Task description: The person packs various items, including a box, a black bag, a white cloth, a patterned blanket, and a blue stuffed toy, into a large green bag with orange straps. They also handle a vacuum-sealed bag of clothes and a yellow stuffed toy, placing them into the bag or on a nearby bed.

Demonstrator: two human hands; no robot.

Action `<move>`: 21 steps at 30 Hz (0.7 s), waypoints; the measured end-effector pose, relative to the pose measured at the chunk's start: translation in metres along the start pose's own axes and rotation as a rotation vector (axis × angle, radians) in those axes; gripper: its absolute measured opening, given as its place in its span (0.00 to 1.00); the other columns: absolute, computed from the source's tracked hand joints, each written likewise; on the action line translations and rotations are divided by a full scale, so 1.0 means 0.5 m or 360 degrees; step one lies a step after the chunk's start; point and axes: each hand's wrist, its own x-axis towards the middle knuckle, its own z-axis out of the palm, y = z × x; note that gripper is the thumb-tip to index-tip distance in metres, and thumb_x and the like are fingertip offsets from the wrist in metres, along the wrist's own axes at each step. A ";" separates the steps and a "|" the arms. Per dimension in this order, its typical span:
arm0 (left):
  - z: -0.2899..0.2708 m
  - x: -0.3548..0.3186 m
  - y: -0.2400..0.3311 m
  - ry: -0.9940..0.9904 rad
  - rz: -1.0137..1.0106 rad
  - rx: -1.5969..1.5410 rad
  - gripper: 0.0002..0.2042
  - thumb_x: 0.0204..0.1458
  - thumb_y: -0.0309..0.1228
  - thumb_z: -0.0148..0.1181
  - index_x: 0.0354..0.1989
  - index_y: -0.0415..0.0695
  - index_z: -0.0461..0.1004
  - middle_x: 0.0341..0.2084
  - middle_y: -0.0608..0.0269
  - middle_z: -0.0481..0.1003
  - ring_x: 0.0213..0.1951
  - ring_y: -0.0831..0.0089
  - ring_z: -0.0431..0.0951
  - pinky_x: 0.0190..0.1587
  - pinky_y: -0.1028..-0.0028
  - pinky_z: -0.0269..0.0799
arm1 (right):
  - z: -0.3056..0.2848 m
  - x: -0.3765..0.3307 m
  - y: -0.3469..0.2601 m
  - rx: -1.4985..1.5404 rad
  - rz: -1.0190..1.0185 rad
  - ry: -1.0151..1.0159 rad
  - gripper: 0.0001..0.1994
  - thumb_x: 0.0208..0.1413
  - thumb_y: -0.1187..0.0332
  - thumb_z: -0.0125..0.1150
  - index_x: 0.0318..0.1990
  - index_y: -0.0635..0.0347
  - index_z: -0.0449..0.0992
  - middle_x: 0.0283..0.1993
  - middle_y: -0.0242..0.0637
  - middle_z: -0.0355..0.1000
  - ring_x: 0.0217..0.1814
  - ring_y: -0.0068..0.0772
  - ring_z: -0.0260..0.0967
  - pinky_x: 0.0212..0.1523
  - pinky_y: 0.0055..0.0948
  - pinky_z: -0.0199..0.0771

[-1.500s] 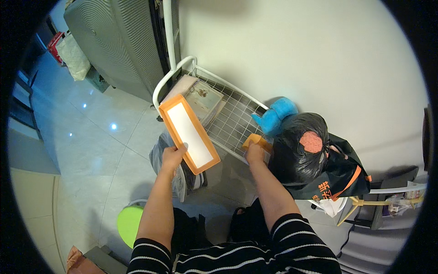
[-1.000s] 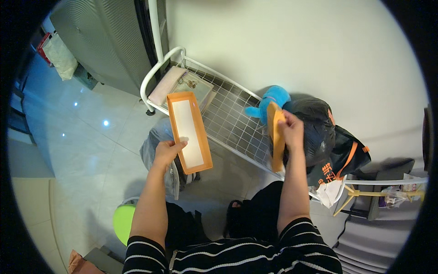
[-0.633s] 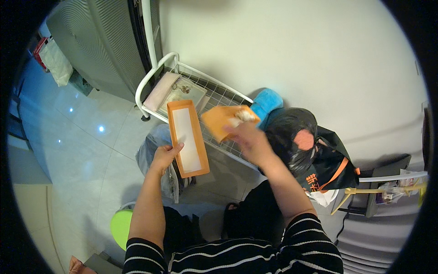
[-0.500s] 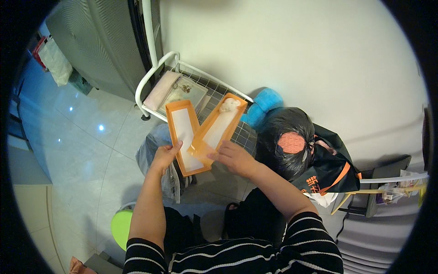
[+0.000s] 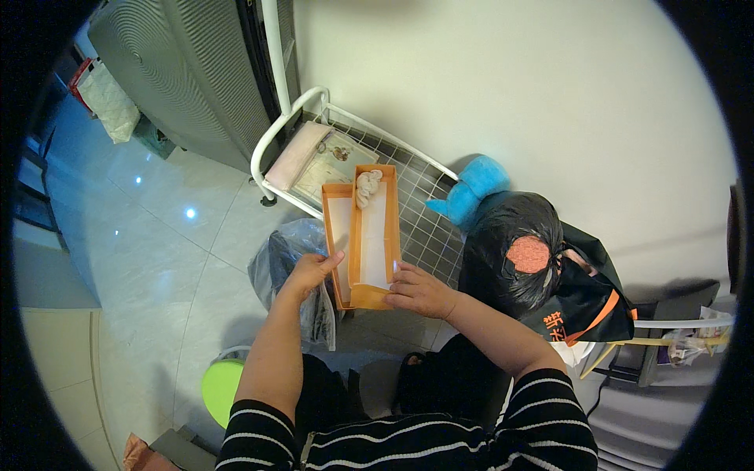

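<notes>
Two long, narrow orange boxes with white insides are in my hands in front of me. My left hand [image 5: 312, 276] grips the left box [image 5: 338, 228] by its left wall, thumb over the rim. My right hand [image 5: 422, 290] is closed on the lower right corner of the right box [image 5: 378, 243], which overlaps the left one. At the far end of the right box lies a crumpled whitish bundle [image 5: 367, 188], perhaps cloth or paper. The undersides of both boxes are hidden.
Behind the boxes stands a white wire rack [image 5: 424, 177] holding a pale pink pouch [image 5: 298, 155] and a flat clear case [image 5: 336, 163]. A blue plush thing [image 5: 476, 185] and a black plastic bag [image 5: 503, 267] sit to the right. A lime-green stool [image 5: 222, 391] is at lower left.
The right box has turned from a slant to nearly upright in view and now lies alongside the left box, over part of it. The left box has straightened too.
</notes>
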 end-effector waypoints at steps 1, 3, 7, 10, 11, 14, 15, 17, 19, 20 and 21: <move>0.005 0.000 0.001 0.0011 -0.0001 -0.0003 0.35 0.43 0.58 0.62 0.38 0.28 0.75 0.33 0.48 0.77 0.37 0.66 0.76 0.41 0.70 0.70 | 0.003 0.000 0.002 -0.0015 0.0010 0.0017 0.10 0.46 0.74 0.58 0.38 0.52 0.75 0.37 0.32 0.70 0.50 0.34 0.65 0.63 0.49 0.58; 0.011 0.001 0.005 0.0026 0.0006 0.0103 0.36 0.42 0.58 0.62 0.37 0.28 0.76 0.32 0.47 0.77 0.36 0.64 0.77 0.39 0.69 0.71 | 0.014 -0.004 0.006 -0.0048 0.0051 -0.0066 0.09 0.45 0.74 0.58 0.36 0.53 0.74 0.37 0.32 0.70 0.50 0.34 0.65 0.63 0.48 0.58; 0.021 0.002 0.022 0.0056 0.0016 0.0431 0.38 0.36 0.61 0.64 0.35 0.28 0.76 0.30 0.46 0.77 0.33 0.62 0.78 0.36 0.68 0.72 | 0.032 0.003 0.007 0.0005 -0.0075 -0.0094 0.08 0.46 0.74 0.58 0.35 0.53 0.73 0.38 0.31 0.71 0.50 0.34 0.65 0.62 0.46 0.60; 0.030 -0.001 0.031 0.0090 0.0010 0.0374 0.37 0.34 0.60 0.66 0.33 0.29 0.77 0.28 0.46 0.77 0.33 0.61 0.79 0.37 0.68 0.72 | 0.046 0.003 -0.002 0.0042 -0.0161 0.0081 0.08 0.43 0.71 0.57 0.35 0.55 0.71 0.35 0.31 0.70 0.48 0.36 0.65 0.62 0.45 0.60; 0.032 -0.003 0.029 0.0090 0.0027 0.0325 0.36 0.34 0.59 0.66 0.33 0.30 0.77 0.28 0.45 0.77 0.33 0.61 0.79 0.37 0.69 0.72 | 0.050 0.001 -0.002 0.0053 -0.0170 0.0083 0.08 0.44 0.71 0.56 0.34 0.55 0.71 0.36 0.31 0.70 0.49 0.37 0.65 0.62 0.45 0.61; 0.034 0.009 0.011 0.0026 0.0031 0.0276 0.33 0.34 0.56 0.65 0.32 0.31 0.78 0.28 0.45 0.77 0.34 0.60 0.79 0.37 0.68 0.72 | 0.075 -0.015 0.006 0.0104 -0.0125 0.0020 0.07 0.44 0.72 0.55 0.33 0.56 0.71 0.37 0.33 0.70 0.50 0.40 0.65 0.61 0.44 0.62; 0.036 0.020 0.000 -0.0008 0.0026 0.0274 0.32 0.34 0.55 0.65 0.32 0.31 0.78 0.28 0.45 0.77 0.34 0.60 0.79 0.37 0.68 0.72 | 0.092 -0.029 0.016 0.0135 -0.0065 -0.0051 0.06 0.44 0.72 0.55 0.33 0.56 0.71 0.37 0.34 0.70 0.51 0.41 0.65 0.61 0.44 0.62; 0.039 0.040 -0.026 -0.0021 0.0071 0.0443 0.32 0.34 0.55 0.64 0.33 0.32 0.78 0.29 0.45 0.78 0.34 0.59 0.79 0.37 0.68 0.72 | 0.100 -0.033 0.020 0.0182 -0.0002 -0.0140 0.07 0.44 0.73 0.56 0.34 0.57 0.70 0.39 0.37 0.70 0.52 0.41 0.66 0.61 0.44 0.62; 0.040 0.041 -0.027 -0.0003 0.0083 0.0540 0.31 0.34 0.54 0.64 0.33 0.33 0.78 0.30 0.46 0.78 0.34 0.59 0.79 0.38 0.67 0.72 | 0.093 -0.025 0.021 0.0213 0.0010 -0.0178 0.09 0.44 0.76 0.59 0.35 0.58 0.70 0.43 0.40 0.70 0.53 0.39 0.66 0.62 0.44 0.61; 0.043 0.040 -0.027 0.0023 0.0074 0.0551 0.30 0.34 0.54 0.65 0.33 0.34 0.78 0.30 0.47 0.78 0.34 0.59 0.79 0.38 0.67 0.72 | 0.088 -0.021 0.020 0.0208 0.0210 -0.0080 0.09 0.44 0.75 0.59 0.36 0.59 0.70 0.43 0.41 0.70 0.51 0.40 0.67 0.58 0.43 0.64; 0.047 0.036 -0.024 0.0046 0.0063 0.0558 0.30 0.34 0.54 0.65 0.33 0.35 0.78 0.31 0.47 0.78 0.34 0.59 0.79 0.39 0.67 0.72 | 0.072 -0.013 0.015 0.0203 0.0411 0.0013 0.10 0.45 0.75 0.60 0.37 0.60 0.70 0.44 0.42 0.70 0.50 0.41 0.68 0.54 0.42 0.67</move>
